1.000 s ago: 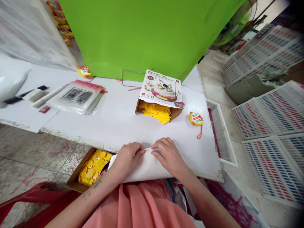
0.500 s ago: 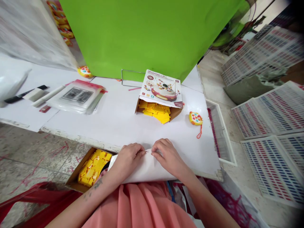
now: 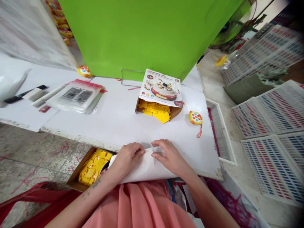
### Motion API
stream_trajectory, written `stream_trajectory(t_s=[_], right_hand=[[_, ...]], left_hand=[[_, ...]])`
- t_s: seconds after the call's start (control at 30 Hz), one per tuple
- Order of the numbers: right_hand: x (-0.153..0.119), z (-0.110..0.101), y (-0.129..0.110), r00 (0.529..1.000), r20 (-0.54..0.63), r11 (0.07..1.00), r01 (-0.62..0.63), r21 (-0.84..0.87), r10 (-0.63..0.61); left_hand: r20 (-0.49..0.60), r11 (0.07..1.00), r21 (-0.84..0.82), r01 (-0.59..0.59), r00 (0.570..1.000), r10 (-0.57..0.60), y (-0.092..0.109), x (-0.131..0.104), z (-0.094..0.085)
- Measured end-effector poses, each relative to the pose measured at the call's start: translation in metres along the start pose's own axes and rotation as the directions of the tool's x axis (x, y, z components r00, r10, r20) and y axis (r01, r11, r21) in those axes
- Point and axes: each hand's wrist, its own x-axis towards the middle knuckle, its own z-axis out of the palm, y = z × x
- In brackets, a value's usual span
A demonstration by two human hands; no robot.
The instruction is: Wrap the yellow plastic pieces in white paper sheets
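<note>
White sheet (image 3: 142, 172) at table's (image 3: 114, 117) near edge. Left hand (image 3: 129, 156) pinches its top edge; right hand (image 3: 169, 158) has thumb and fingers parted beside it, contact hard to tell. Farther: toy (image 3: 195, 117), carton (image 3: 161, 88) of yellow pieces (image 3: 155, 110) left of it, green panel (image 3: 142, 38) behind.

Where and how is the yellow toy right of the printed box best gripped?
Likely across opposite edges of the yellow toy, with the right hand from above, near left: its rounded body lies dotted face up; the orange loop trails from its near right.
</note>
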Motion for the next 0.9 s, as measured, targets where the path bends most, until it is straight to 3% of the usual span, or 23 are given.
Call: stream_trajectory(t_s=[0.13, 0.27, 0.53, 0.7, 0.9], right_hand=[[0.002, -0.006, 0.002, 0.996, 0.084, 0.998, 0.021, 0.067, -0.027], [0.003, -0.011, 0.007, 0.983, 0.182, 0.970, -0.073, 0.230, 0.031], [0.006, -0.005, 0.023, 0.950, 0.310, 0.876, -0.188, 0.444, 0.047], [0.007, -0.004, 0.019, 0.970, 0.244, 0.894, -0.100, 0.437, -0.011], [0.007, -0.008, 0.010, 0.976, 0.186, 0.974, 0.072, 0.213, -0.112]], left_hand=[[-0.036, 0.998, 0.044, -0.044, 0.998, 0.045, 0.000, -0.002, 0.002], [-0.026, 0.992, 0.033, -0.123, 0.992, 0.124, 0.002, -0.005, 0.002], [0.002, 0.992, 0.087, -0.095, 0.995, 0.095, 0.002, -0.008, 0.008], [0.025, 1.000, 0.006, 0.028, 0.999, -0.028, 0.003, -0.007, 0.006], [0.054, 0.995, -0.047, 0.088, 0.995, -0.085, 0.009, -0.006, 0.001]])
